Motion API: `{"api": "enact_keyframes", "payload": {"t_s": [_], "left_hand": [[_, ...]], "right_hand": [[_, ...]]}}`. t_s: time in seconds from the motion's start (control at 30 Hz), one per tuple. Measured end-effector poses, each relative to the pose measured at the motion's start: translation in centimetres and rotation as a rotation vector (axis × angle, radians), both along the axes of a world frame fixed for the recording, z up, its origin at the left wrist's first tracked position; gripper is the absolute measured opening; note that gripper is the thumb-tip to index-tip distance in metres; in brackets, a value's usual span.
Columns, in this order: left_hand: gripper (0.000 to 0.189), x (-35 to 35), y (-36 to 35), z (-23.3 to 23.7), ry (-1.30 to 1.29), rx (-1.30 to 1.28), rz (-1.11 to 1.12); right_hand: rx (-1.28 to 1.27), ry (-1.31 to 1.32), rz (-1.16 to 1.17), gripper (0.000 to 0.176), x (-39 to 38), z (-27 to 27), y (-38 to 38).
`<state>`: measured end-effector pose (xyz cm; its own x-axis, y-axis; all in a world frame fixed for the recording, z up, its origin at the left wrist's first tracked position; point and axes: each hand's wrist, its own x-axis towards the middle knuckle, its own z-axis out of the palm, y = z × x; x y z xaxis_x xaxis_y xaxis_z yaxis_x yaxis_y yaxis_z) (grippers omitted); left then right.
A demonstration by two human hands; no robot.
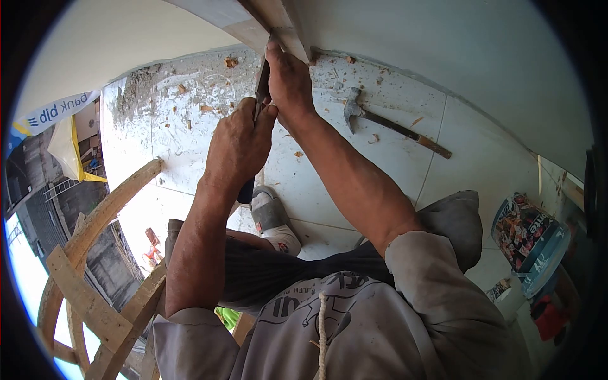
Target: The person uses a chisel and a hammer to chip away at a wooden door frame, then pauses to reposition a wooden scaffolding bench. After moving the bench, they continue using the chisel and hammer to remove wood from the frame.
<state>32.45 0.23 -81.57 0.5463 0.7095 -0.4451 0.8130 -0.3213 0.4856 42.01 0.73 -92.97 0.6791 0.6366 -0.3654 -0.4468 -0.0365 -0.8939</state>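
A long flat metal tool point(261, 82), perhaps a chisel or saw, runs up to the edge of a wooden frame point(292, 39) at the top centre. My left hand point(238, 142) is wrapped round its lower part, and a dark handle end point(246, 191) sticks out below that hand. Higher up, my right hand point(289, 82) is closed on the tool near the frame, its thumb pointing up along the metal. To the right, a claw hammer point(398, 130) lies on the tiled floor point(329, 183). The tool's tip is hidden at the frame.
Wood chips and pale dust lie over the floor near the wall. A curved wooden structure point(95, 304) stands at the left. At the right are a paint bucket point(529, 237) and a red object point(550, 318). A sandalled foot point(269, 212) is below my hands.
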Motion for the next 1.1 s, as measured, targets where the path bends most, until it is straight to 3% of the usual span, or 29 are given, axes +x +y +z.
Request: {"api": "enact_keyframes", "payload": {"t_s": [0.63, 0.7, 1.1], "left_hand": [[0.035, 0.0, 0.5, 0.0, 0.064, -0.011, 0.045], [0.035, -0.2, 0.5, -0.2, 0.054, -0.008, 0.044], [0.036, -0.1, 0.3, 0.1, 0.053, -0.021, 0.063]], "right_hand": [[-0.023, -0.087, -0.001, 0.061, -0.3, 0.8, -0.3], [-0.025, -0.186, -0.046, 0.061, -0.3, 0.8, -0.1], [-0.06, -0.166, -0.045, 0.06, -0.2, 1.2, -0.1]]}}
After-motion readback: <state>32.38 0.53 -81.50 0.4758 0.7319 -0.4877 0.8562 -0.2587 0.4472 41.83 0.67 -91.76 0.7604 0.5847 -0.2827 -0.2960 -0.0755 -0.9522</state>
